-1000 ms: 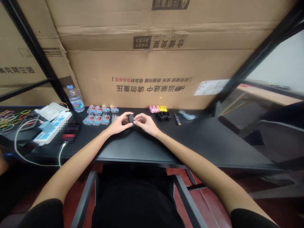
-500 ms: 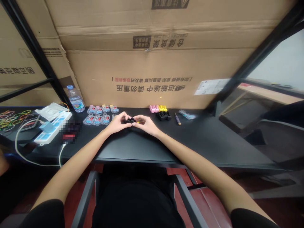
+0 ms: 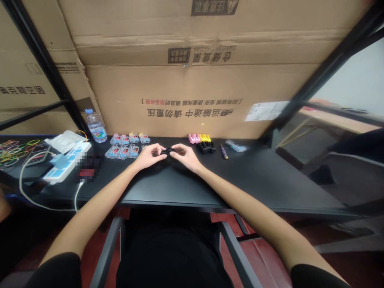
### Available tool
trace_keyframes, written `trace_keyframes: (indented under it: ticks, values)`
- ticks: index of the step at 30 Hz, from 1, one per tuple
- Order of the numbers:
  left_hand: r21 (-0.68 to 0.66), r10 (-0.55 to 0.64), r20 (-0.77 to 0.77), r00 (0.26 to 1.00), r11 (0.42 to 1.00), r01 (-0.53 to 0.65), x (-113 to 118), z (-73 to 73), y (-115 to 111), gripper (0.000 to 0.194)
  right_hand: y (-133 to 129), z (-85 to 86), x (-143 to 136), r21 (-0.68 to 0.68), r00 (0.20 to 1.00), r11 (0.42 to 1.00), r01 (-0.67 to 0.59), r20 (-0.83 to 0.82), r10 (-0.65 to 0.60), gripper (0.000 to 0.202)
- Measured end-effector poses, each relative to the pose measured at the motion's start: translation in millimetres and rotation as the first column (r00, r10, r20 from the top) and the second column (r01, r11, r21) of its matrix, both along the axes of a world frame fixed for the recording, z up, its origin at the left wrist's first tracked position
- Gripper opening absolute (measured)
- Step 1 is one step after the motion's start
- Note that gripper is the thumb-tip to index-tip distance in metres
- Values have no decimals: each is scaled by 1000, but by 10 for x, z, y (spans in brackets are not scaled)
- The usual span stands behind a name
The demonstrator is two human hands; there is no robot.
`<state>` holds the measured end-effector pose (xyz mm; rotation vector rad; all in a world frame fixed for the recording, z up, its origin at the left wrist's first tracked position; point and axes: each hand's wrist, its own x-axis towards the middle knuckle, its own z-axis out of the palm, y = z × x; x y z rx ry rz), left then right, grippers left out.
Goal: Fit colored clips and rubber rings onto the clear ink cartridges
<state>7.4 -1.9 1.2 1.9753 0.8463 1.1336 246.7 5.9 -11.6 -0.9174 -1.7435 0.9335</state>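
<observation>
Between my two hands, just above the black table, is a small black plastic part (image 3: 169,151), partly covered by my fingers. My left hand (image 3: 150,156) pinches its left end with thumb and fingertips. On the other end my right hand (image 3: 185,157) has its thumb and fingers closed. Left of my left hand lie several clear plastic pieces (image 3: 122,152) with blue, red and yellow bits, in two rows. To the right of my right hand are black plastic parts (image 3: 206,148), with pink parts (image 3: 194,138) and yellow parts (image 3: 205,138) behind them.
A small screwdriver (image 3: 224,152) and a clear packet (image 3: 236,146) lie at the right. On the left are a water bottle (image 3: 96,127), a white power strip (image 3: 67,162) with a cable, and coloured wires (image 3: 18,152). Cardboard (image 3: 186,88) stands behind the table (image 3: 180,188).
My right fingers have shifted on the black part, and its middle shows more now. A small yellow spot by my right fingertips is no longer visible.
</observation>
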Motion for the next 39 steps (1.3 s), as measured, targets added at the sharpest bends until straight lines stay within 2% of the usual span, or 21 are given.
trace_keyframes:
  ticks: [8,15,19,23,26,30,34,39]
  values:
    - [15,-8,-44,999,1000,9,2,9,-12,40,-38,25,-37,-12,1000,1000,-13,-6,13,39]
    - [60,-45,-204,978,996,59,30,14,-93,39,-82,72,-51,-44,996,999,-29,-89,25,39]
    - [88,-60,-262,963,992,86,65,22,-124,37,-71,90,-38,-55,990,998,13,-142,-21,41]
    - [170,38,-294,955,985,13,-23,83,-77,35,-52,102,-14,-62,982,995,76,-169,-85,42]
    - [250,160,-331,930,965,-76,-204,157,15,30,-49,104,-5,-81,979,992,100,-167,-113,43]
    - [320,298,-414,860,932,-169,-496,221,146,15,-52,105,-6,-106,978,989,108,-165,-125,43]
    - [327,362,-519,774,921,-211,-695,203,195,34,-68,116,-11,-124,980,988,92,-163,-112,44]
    - [288,355,-645,677,933,-215,-777,157,189,73,-75,101,-16,-143,979,987,71,-179,-96,48]
